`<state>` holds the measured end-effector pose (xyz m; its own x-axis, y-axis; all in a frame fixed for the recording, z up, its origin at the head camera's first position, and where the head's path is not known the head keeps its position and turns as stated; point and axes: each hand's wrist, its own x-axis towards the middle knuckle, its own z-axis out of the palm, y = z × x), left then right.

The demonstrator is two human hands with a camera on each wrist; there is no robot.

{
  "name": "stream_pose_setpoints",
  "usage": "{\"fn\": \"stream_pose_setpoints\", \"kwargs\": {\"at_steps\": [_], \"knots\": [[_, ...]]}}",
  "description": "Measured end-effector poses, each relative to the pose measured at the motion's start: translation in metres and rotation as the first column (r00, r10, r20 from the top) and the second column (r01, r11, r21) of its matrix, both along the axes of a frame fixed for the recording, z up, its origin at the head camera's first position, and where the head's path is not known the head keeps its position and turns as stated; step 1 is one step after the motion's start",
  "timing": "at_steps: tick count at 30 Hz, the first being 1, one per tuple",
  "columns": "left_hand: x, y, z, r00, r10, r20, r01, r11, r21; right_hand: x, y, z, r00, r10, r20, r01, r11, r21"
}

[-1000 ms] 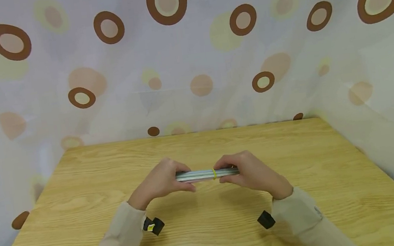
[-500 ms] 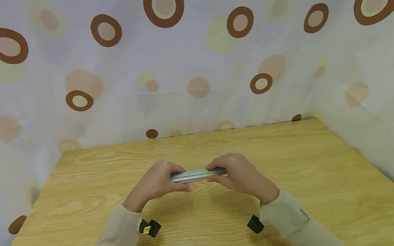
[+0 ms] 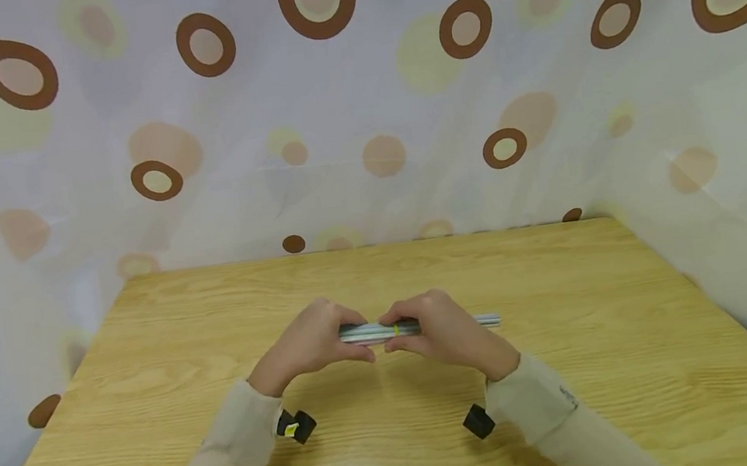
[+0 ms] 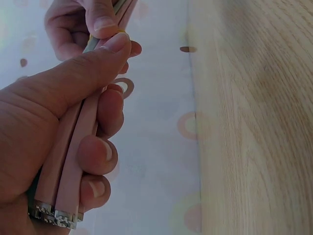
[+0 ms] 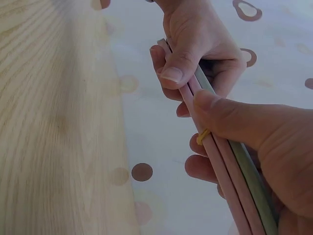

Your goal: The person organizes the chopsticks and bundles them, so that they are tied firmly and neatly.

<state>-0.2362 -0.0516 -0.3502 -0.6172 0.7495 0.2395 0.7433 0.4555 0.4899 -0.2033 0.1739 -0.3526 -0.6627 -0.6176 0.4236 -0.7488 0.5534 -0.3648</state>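
In the head view a bundle of slim, flat-sided sticks (image 3: pixel 367 334) is held level above the table. The right wrist view shows pink and pale green sticks (image 5: pixel 230 176), with a yellow rubber band (image 5: pixel 203 137) around them. My left hand (image 3: pixel 313 341) grips the bundle's left part, thumb lying along it; silvery patterned ends (image 4: pixel 58 215) show below its fingers in the left wrist view. My right hand (image 3: pixel 440 334) pinches the bundle near the band between thumb and fingers. The bundle's other end sticks out past the right hand. Both hands' fingertips are close together.
The wood-grain table (image 3: pixel 401 442) stretches under both hands. Behind it and at the sides hangs a pale curtain (image 3: pixel 342 206) with brown ring patterns. A small black device (image 3: pixel 296 426) is fixed at the left cuff, another black device (image 3: pixel 479 421) at the right cuff.
My right hand has moved left along the bundle toward the left hand, and the band now sits nearer the left hand. More of the bundle's right end shows beyond the right hand.
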Motion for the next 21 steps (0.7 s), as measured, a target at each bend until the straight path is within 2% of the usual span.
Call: {"fn": "stream_pose_setpoints", "kwargs": {"at_steps": [4,7,11,14,18,21], "knots": [[-0.001,0.001,0.001,1.0,0.014,-0.022,-0.014,1.0,-0.014,0.001,0.008,0.003,0.999,-0.04,-0.022,0.041,0.998,0.045],[0.0,0.003,0.004,0.998,0.04,-0.042,-0.042,0.999,-0.035,0.0,0.018,0.004,0.998,-0.069,-0.004,0.069,0.996,0.064],[-0.001,0.003,0.004,0.993,0.071,-0.097,-0.077,0.995,-0.056,-0.001,0.034,0.003,0.996,-0.093,0.012,0.092,0.995,0.049],[-0.002,0.002,0.005,0.987,0.096,-0.132,-0.105,0.992,-0.065,-0.003,0.044,0.002,0.993,-0.12,-0.015,0.12,0.992,0.038],[-0.003,-0.004,0.009,0.985,0.128,-0.116,-0.136,0.989,-0.064,-0.002,0.058,0.002,0.988,-0.152,-0.032,0.152,0.988,-0.014],[-0.003,-0.007,0.009,0.988,0.132,-0.082,-0.137,0.989,-0.057,-0.001,0.068,-0.002,0.991,-0.128,0.039,0.132,0.986,-0.1]]}}
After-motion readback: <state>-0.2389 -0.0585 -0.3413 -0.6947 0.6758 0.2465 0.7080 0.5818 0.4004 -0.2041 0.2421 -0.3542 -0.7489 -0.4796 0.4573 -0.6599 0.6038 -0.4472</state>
